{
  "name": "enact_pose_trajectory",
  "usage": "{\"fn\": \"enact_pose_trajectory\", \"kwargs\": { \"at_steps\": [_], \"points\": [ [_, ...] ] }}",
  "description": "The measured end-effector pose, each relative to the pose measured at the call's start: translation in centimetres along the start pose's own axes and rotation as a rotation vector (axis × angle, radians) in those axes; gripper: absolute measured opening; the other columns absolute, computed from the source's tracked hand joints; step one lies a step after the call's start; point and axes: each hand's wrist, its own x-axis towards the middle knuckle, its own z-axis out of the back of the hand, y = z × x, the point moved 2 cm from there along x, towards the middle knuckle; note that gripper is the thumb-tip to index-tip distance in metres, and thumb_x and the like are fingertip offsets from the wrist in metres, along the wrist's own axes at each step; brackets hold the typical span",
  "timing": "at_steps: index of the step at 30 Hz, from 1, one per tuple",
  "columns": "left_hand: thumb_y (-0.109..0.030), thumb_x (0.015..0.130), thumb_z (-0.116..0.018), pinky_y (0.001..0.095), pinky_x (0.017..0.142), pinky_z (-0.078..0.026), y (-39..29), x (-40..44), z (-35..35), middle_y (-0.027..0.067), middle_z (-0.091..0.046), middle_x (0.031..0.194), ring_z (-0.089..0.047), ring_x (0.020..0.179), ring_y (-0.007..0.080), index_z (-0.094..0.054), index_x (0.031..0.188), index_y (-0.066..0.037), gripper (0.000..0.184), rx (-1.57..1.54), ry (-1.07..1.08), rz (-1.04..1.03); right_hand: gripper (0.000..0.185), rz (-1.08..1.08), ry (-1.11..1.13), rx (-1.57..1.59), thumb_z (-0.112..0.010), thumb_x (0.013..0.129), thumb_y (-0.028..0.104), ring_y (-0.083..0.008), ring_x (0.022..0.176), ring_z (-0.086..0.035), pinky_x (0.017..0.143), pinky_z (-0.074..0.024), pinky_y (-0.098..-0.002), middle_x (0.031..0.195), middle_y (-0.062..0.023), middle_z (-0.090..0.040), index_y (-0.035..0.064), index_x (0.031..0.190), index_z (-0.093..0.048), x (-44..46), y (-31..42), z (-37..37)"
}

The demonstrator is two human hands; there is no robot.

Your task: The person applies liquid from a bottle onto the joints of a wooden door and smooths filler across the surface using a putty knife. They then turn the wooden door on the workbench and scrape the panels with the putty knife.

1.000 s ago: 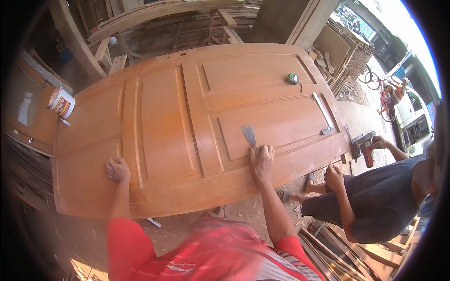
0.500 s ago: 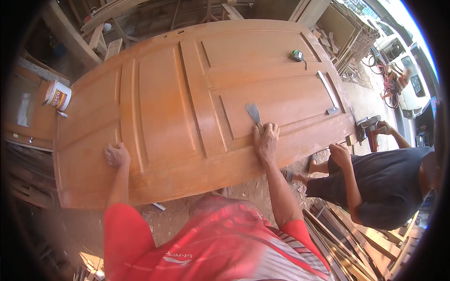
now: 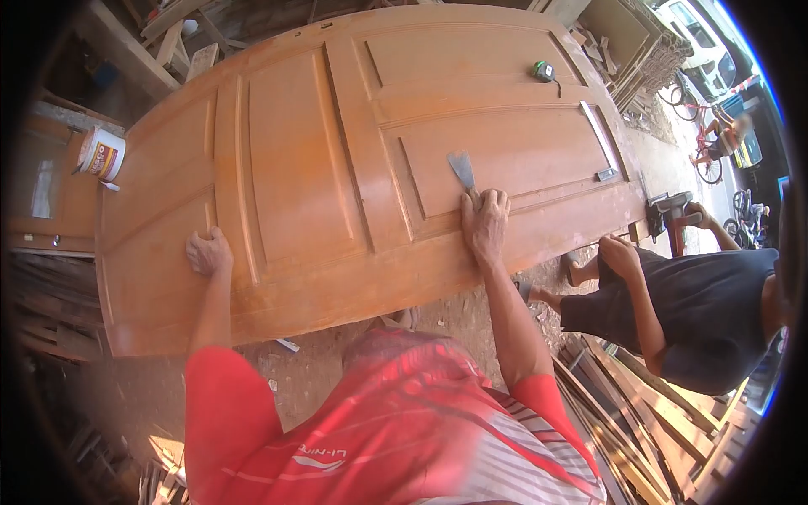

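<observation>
A large brown panelled wooden door lies flat in front of me. My right hand is closed around the handle of a putty knife, at the lower edge of one panel. The knife's flat metal blade points away from me over that panel. My left hand rests on the door's left part with its fingers curled in. Whatever may be inside those fingers is hidden. On the far right panels lie a green and black tape measure and a metal try square.
A white bucket stands by the door's left edge, with a small brush beside it. At right a co-worker in dark clothes holds a power tool by the door's corner. Timber strips lie below them.
My view has tipped downward, so the door and both hands appear higher. Both hands keep nearly the same places on the door. The co-worker has shifted slightly.
</observation>
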Motion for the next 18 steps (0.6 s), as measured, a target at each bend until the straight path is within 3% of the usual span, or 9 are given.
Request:
{"fn": "enact_pose_trajectory", "kwargs": {
  "at_steps": [18],
  "points": [
    [-0.055, 0.095, -0.052, 0.049, 0.119, -0.029, 0.5, 0.4, -1.3, 0.0125, -0.043, 0.156, -0.035, 0.148, 0.0266, -0.05, 0.146, -0.007, 0.07, -0.04, -0.085, 0.0, 0.031, -0.011, 0.002, -0.016, -0.072, 0.093, 0.027, -0.0411, 0.102, -0.055, 0.089, -0.047, -0.0509, 0.105, -0.0205, -0.058, -0.0008, 0.094, -0.058, 0.1, -0.4, -0.3]
  ]
}}
